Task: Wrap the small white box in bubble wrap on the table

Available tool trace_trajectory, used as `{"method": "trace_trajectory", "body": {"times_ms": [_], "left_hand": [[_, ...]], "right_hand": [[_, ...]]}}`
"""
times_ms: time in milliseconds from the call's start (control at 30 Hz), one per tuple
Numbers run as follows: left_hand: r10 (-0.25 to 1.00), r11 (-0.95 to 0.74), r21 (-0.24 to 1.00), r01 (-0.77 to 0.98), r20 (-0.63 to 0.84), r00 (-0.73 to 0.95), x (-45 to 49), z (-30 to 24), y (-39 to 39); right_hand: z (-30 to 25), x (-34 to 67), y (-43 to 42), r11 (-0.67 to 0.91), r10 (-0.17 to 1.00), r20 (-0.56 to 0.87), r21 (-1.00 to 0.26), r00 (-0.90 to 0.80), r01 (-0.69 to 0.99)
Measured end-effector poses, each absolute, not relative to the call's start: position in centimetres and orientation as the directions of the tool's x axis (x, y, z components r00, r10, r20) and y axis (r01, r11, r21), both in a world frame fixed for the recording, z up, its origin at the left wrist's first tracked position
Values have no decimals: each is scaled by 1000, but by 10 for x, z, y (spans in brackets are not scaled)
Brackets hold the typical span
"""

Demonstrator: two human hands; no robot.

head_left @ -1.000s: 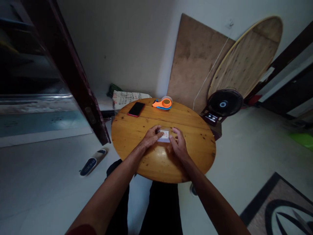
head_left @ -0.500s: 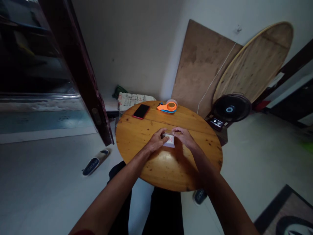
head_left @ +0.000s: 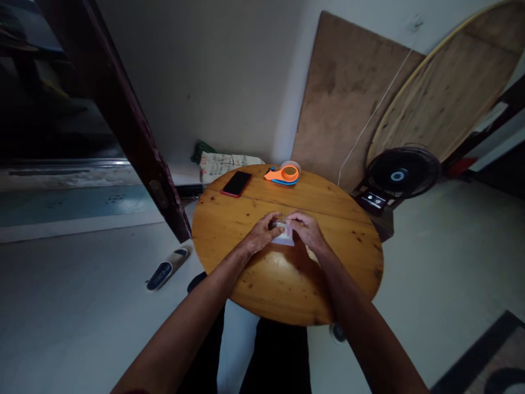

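A small, pale box (head_left: 284, 238) with reddish print lies on the round wooden table (head_left: 262, 298), near its middle. My left hand (head_left: 261, 232) grips it from the left, thumb over the top face and fingers round the far side. At its far right corner, the closed fingertips of my right hand (head_left: 308, 229) pinch the edge. Fingers hide the far part of the box, so any flap or wrapping there cannot be made out.
Toward the far rim lie a phone (head_left: 237, 184) with a red edge and an orange-and-blue tape dispenser (head_left: 283, 174). A black fan (head_left: 397, 175) stands beyond the right side. Boards (head_left: 340, 98) lean on the wall. A slipper (head_left: 166, 269) is on the floor at left.
The view has shifted a little. My right fingertips have come closer against the box's far right corner. My left hand keeps its grip, and the box looks slightly more tilted.
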State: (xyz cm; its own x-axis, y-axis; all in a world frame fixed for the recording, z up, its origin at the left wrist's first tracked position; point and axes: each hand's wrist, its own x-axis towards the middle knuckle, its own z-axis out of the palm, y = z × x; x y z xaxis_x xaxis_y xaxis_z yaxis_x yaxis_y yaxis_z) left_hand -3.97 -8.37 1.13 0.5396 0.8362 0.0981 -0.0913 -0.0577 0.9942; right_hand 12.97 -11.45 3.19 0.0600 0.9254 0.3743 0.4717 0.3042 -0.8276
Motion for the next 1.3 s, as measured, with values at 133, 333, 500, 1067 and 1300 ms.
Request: {"method": "trace_trajectory", "body": {"times_ms": [133, 333, 500, 1067, 1300], "left_hand": [[825, -87, 992, -94, 124, 551, -40, 12, -84], [812, -114, 988, -101, 152, 563, -40, 15, -86], [816, -108, 991, -81, 135, 562, -41, 19, -87], [851, 29, 993, -115, 36, 523, -40, 14, -78], [852, -55, 994, -97, 97, 515, -41, 16, -83]], "right_hand": [[36, 130, -118, 369, 910, 414, -776, -29, 511], [41, 134, -123, 476, 861, 475, -631, -180, 613], [46, 134, -127, 502, 820, 517, -445, -245, 742], [42, 146, -126, 565, 798, 487, -401, -354, 722], [42, 147, -125, 587, 789, 492, -428, -368, 687]]}}
